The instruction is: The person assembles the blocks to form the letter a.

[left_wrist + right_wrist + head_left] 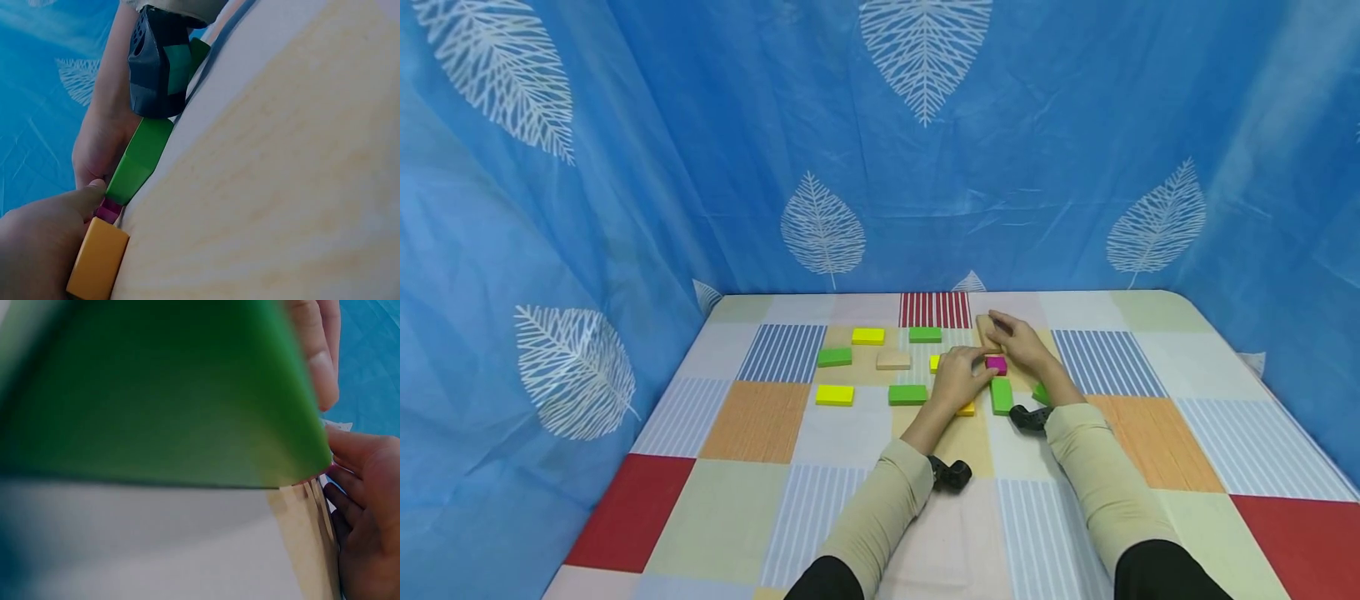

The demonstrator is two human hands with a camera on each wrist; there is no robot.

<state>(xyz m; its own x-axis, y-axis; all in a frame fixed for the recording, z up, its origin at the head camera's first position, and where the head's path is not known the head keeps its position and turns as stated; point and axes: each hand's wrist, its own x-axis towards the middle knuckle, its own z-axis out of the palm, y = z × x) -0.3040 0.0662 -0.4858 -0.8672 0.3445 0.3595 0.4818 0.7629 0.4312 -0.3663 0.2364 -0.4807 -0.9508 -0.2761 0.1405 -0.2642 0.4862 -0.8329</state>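
My left hand (958,377) reaches over the table, with thumb and index finger at the two sides of a small magenta block (997,365). The left wrist view shows the left thumb (94,189) against this magenta block (109,211). Just beyond, my right hand (1024,346) holds a plain wooden block (984,327) between thumb and fingers. A green block (1001,396) lies on the near side of the magenta one. Beside the left hand is an orange block (98,259), partly covered in the head view. In the right wrist view a blurred green block (162,394) hides much.
Left of the hands lie several yellow blocks (835,395), green blocks (907,395) and a wooden block (892,361). Another green block (1041,393) is near the right wrist. A patchwork cloth (745,500) covers the table, and blue curtains (715,167) surround it.
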